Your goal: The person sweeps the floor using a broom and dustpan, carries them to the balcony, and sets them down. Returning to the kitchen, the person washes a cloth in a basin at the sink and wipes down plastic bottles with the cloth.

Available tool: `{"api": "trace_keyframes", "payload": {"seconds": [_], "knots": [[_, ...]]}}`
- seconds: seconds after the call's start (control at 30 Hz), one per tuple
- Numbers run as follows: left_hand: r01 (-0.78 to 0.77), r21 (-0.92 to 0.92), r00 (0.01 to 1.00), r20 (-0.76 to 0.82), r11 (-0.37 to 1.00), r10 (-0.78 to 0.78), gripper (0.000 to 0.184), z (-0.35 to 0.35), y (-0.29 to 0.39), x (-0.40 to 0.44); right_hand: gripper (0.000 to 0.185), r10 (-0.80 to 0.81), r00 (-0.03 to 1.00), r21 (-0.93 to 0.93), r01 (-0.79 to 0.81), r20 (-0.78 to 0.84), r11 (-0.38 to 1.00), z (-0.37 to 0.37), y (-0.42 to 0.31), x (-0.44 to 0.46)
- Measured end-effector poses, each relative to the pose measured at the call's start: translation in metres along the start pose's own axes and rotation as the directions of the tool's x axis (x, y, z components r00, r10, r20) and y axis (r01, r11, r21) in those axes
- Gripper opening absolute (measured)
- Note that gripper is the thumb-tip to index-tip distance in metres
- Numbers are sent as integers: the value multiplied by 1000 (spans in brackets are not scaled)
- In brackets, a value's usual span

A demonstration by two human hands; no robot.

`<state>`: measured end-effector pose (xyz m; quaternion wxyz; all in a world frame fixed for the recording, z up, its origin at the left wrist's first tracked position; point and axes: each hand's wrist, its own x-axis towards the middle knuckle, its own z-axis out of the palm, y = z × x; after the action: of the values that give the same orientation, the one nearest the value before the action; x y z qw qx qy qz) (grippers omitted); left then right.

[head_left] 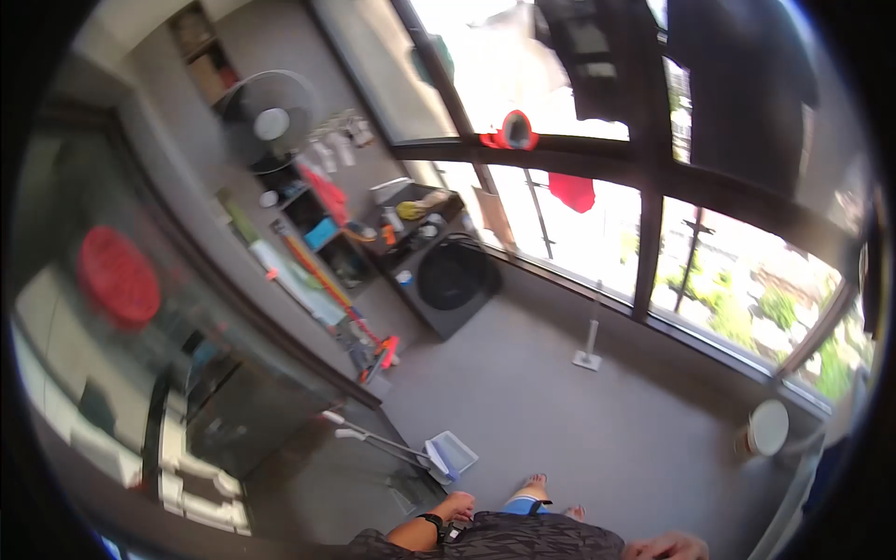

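From here I can't tell whether my left hand (pixel 457 506), loosely curled, grips anything — nor can I for the right hand (pixel 668 547). Ahead of and below the left sits a dustpan (pixel 454 454), probably light, stiff plastic — best held by its long handle (pixel 351 433).

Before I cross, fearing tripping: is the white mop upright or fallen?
Upright: the mop stands with its base on the floor, handle rising.
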<state>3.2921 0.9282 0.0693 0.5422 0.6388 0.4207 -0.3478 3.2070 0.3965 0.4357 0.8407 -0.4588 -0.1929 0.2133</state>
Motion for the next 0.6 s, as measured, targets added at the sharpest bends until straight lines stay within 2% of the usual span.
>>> {"api": "trace_keyframes", "payload": {"seconds": [0.07,0.1,0.13,0.17,0.23,0.27,0.3,0.37,0.43,0.53,0.6], "knots": [[33,126,999,21,991,-36,33,4,27,-1,30,134,989,-25,-136,-55,990,-20,12,12],[20,184,999,41,983,-28,28,12,49,-13,30,182,982,-24,-183,-58,983,-31,23,15],[-94,475,987,162,875,18,21,-6,55,44,31,207,977,-26,-208,-54,978,-36,36,12],[-247,692,958,280,678,64,22,2,69,56,33,214,976,-40,-215,-39,976,-39,45,10],[-253,693,940,341,675,2,24,15,77,64,38,202,968,-57,-212,-151,976,-31,62,1],[-257,714,930,365,651,-34,26,22,91,72,37,180,937,-10,-192,-299,981,-23,70,5],[-273,736,918,393,620,-63,27,31,107,82,36,211,858,27,-225,-468,974,-10,70,1],[-324,759,886,452,565,-99,31,49,150,102,34,195,656,100,-180,-729,979,7,93,-8],[-392,768,841,522,506,-140,35,77,198,122,30,189,356,159,-112,-915,981,29,127,-20],[-494,738,744,632,460,-216,42,129,262,153,29,238,-42,233,103,-970,967,68,171,-32],[-582,669,625,732,463,-272,47,164,306,178,26,295,-187,249,236,-937,939,90,194,-38]]}}
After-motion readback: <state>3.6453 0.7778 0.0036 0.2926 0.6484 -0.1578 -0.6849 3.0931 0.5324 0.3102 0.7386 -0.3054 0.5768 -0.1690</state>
